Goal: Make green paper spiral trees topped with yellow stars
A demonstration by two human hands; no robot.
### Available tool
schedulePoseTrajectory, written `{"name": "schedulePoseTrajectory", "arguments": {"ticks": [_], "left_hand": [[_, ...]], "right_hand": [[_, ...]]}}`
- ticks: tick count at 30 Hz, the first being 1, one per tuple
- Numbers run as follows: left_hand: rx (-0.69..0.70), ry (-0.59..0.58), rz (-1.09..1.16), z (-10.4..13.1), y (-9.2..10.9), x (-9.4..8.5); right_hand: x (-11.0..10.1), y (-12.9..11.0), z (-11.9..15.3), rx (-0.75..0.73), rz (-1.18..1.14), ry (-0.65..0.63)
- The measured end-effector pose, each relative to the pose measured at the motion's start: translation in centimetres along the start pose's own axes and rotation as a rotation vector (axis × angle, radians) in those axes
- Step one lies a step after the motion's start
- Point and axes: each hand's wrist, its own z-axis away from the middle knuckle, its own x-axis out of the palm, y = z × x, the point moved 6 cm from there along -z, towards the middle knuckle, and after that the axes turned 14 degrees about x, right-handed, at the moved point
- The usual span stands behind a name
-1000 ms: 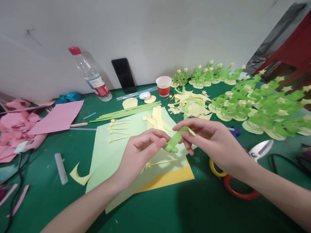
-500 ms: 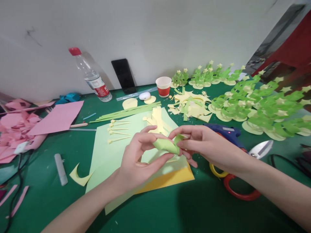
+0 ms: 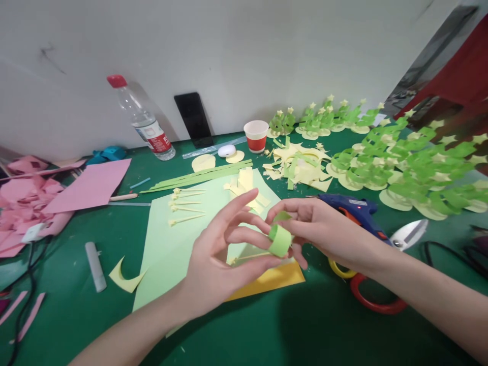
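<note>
a person's two hands meet above pale green paper (image 3: pixel 175 254) on a green table (image 3: pixel 244 340), a curled green paper strip (image 3: pixel 280 241) held between them. the right hand (image 3: pixel 324 231) has its fingers pinched on the strip's upper end; the left hand (image 3: pixel 215 267) spreads its index finger high, its thumb and another finger at the looped part — whether they clamp it, one cannot tell. a blue glue gun (image 3: pixel 348 204) and scissors (image 3: pixel 409 235) lie near the right wrist — while star-topped green paper pieces (image 3: pixel 419 165) crowd the table's right side and a red-and-white cup (image 3: pixel 256 139) stands behind.
</note>
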Motion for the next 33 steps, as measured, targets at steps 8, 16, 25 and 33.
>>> {"name": "schedulePoseTrajectory", "arguments": {"ticks": [8, 16, 25, 33], "left_hand": [[0.166, -0.070, -0.097, -0.2, 2.9, -0.9], [0.254, -0.091, -0.372, -0.6, 3.1, -1.5], [0.251, -0.174, -0.831, -2.5, 2.4, -2.7], [-0.099, -0.053, -0.452, -2.5, -0.4, -3.2]], "right_hand": [[-2.2, -1.4, 0.7, -0.058, 0.037, 0.168], [-5.2, -3.4, 2.7, -0.157, 0.100, 0.442], [-7.8, -4.5, 5.1, -0.190, 0.155, 0.567], [-8.3, -5.9, 6.1, -0.470, -0.023, 0.623]]}}
